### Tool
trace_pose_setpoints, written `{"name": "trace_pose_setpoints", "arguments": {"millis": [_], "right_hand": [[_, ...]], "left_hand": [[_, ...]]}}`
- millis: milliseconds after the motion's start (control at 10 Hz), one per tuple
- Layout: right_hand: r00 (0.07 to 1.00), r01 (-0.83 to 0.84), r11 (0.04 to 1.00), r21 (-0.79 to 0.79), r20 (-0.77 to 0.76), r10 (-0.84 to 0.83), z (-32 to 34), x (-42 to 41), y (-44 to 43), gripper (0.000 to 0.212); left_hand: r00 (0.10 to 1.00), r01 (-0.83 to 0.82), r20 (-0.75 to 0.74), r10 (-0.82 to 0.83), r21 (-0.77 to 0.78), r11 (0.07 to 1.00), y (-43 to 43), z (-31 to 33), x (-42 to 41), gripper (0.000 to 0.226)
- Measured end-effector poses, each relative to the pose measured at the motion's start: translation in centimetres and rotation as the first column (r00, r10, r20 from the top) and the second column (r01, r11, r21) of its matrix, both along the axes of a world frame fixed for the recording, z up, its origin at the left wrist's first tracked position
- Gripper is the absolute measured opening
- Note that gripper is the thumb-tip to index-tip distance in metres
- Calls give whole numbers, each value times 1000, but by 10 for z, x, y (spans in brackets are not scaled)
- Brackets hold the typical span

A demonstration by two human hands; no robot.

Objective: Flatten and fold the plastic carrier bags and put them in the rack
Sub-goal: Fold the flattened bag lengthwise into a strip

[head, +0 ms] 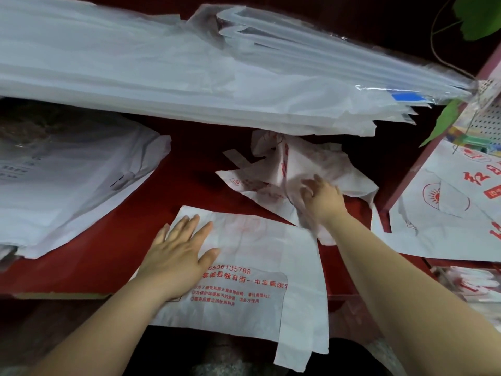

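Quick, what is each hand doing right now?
Left hand: open, pressed flat on the flattened bag.
Right hand: fingers closed on the crumpled bag.

We are seeing a flattened bag [252, 270] lying at the near edge of the tabletop [103, 256], its handles hanging over that edge. Our left hand [179, 253] is lying flat on the bag's left part. Behind it and to the right, a crumpled bag [287, 169] is sitting mid-table, with our right hand [322, 199] resting on its near right side. A stack of flat bags [62, 183] is lying along the left edge. A long bundle of bags [173, 69] is stretching across the far side, above the crumpled bag. More bags [444, 213] are lying past the right edge.
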State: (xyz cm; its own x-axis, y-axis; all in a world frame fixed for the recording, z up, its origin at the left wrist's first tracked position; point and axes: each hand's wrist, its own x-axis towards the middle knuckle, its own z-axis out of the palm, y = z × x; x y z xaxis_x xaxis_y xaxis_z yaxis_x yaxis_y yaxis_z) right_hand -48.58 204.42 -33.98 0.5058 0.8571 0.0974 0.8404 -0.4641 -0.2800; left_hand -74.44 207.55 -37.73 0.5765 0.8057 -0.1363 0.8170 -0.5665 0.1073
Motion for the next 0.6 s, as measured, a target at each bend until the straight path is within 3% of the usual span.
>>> {"name": "trace_pose_setpoints", "arguments": {"millis": [100, 200, 300, 400, 500, 600], "right_hand": [[975, -164, 949, 270, 188, 115, -2, -41, -10, 40], [907, -419, 898, 130, 27, 420, -18, -94, -23, 51], [899, -436, 891, -125, -99, 426, -33, -103, -22, 55], [923, -385, 908, -164, -52, 382, -31, -84, -21, 54], [918, -395, 909, -133, -45, 393, -30, -59, -27, 50], [924, -352, 934, 63, -134, 358, -28, -42, -35, 41]], "left_hand": [[1000, -17, 23, 17, -8, 1000, 2, 0, 3, 57], [999, -33, 34, 33, -25, 999, 2, 1, 7, 57], [999, -48, 23, 49, -40, 998, 2, 2, 9, 56], [999, -45, 18, 45, -33, 998, 1, 3, 9, 57], [999, -44, 24, 45, -27, 999, 1, 2, 7, 57], [999, -41, 26, 41, -27, 999, 1, 1, 7, 57]]}}
